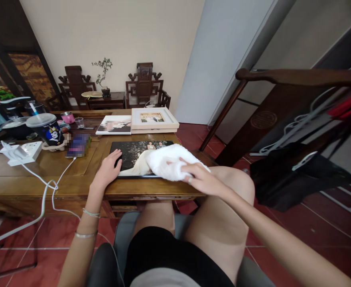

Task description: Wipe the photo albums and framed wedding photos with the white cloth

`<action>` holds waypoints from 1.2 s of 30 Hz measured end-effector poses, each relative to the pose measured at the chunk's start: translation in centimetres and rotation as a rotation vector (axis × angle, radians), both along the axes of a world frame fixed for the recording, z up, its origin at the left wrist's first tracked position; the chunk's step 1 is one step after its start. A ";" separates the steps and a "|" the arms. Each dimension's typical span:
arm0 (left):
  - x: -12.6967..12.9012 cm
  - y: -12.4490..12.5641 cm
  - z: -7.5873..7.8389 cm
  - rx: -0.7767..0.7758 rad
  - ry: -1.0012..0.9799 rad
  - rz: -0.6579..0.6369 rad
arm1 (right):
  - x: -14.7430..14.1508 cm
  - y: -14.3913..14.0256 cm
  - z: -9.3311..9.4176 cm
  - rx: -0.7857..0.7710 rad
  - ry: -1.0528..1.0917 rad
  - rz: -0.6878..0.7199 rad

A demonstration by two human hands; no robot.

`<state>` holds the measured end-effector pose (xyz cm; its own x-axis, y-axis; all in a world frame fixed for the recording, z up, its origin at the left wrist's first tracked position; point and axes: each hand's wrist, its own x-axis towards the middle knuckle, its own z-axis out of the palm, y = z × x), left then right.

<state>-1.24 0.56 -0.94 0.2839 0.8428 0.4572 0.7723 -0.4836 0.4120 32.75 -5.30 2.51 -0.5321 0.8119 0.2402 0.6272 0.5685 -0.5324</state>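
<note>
A dark photo panel [131, 154], printed with two people and a long pale dress train, lies flat near the table's front edge. On its left end rests my left hand [109, 169], fingers stretched out and holding nothing. My right hand [198, 177] grips a fluffy white cloth [175, 157], fingers closed around its near edge. The cloth covers the right part of the panel, hiding that corner, and hangs slightly past the table edge.
Behind the panel lie a white-framed picture [154, 117] and a white-edged photo [113, 125]. Leftward stand a lidded drink cup [48, 129], a charging phone [78, 146] and a power strip [28, 152] with trailing white cables. A wooden chair [253, 107] stands at right.
</note>
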 end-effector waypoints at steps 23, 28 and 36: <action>0.2 -0.2 0.1 -0.019 0.040 0.030 | -4.8 -1.6 0.7 0.145 -0.081 0.111; 0.2 -0.1 0.0 -0.018 0.040 0.029 | -4.7 -0.6 0.9 0.109 -0.075 0.118; 0.0 -0.1 0.1 -0.013 0.028 0.010 | -8.1 10.2 0.4 0.141 -0.127 -0.038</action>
<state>-1.24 0.50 -0.89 0.2882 0.8515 0.4381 0.7885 -0.4706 0.3960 24.67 4.87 2.94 -0.5345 0.7954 0.2857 0.7069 0.6060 -0.3647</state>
